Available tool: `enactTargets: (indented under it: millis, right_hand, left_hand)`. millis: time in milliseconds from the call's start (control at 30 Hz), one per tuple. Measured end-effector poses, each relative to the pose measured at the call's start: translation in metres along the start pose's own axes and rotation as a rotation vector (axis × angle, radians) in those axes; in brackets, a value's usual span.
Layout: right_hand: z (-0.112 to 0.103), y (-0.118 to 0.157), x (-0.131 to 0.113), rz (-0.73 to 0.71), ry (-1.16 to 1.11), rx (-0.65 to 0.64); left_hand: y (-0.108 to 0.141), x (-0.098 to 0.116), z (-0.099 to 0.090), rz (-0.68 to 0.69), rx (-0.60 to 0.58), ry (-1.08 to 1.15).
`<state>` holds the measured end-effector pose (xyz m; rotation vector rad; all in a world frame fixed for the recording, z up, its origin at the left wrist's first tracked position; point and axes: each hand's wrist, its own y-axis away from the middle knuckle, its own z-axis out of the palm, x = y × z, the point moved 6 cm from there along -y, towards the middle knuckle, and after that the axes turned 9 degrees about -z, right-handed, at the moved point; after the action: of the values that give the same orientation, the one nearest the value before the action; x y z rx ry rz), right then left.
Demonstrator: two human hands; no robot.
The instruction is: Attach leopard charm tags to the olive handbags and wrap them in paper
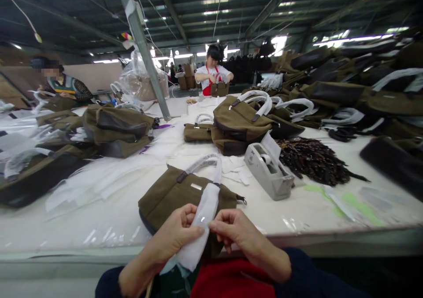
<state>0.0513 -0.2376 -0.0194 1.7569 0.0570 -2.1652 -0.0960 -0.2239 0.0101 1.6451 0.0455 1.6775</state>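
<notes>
Head view: olive handbag (165, 196) lies at the near edge of the worktable (109, 229), just beyond both hands, its wrapped handle (218, 162) arching away from the wearer. Over its front, a long white wrap (209, 200); long axis runs from far right, by the handle's base, down to near left, lower end hanging toward the red apron (231, 280). Glossy patch about midway.

Left hand (180, 227): closed round the wrap's left side, thumb on top, fingers curled behind. Right hand (234, 227): thumb and forefinger drawn nearly together at the wrap's right edge, other fingers curled; cannot tell whether it pinches the edge or a bit of film. The wrap sits between the two hands, slanting across.

Tape dispenser (269, 174) forward and right, nearer the right hand; dark straps (317, 159) heaped just behind it.
</notes>
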Motion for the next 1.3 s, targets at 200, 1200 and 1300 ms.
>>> enactTargets:
  millis: [200, 1200, 1300]
  right_hand:
    - [0.000, -0.004, 0.006, 0.039, 0.061, -0.015]
    - [0.035, 0.011, -0.050, -1.250, 1.281, -0.127]
    - [0.027, 0.005, -0.046, -1.182, 1.250, -0.084]
  left_hand:
    - [0.002, 0.001, -0.001, 0.013, -0.013, 0.039]
    - [-0.002, 0.007, -0.003, -0.025, 0.039, 0.132]
    - [0.007, 0.016, -0.005, 0.014, 0.087, -0.041]
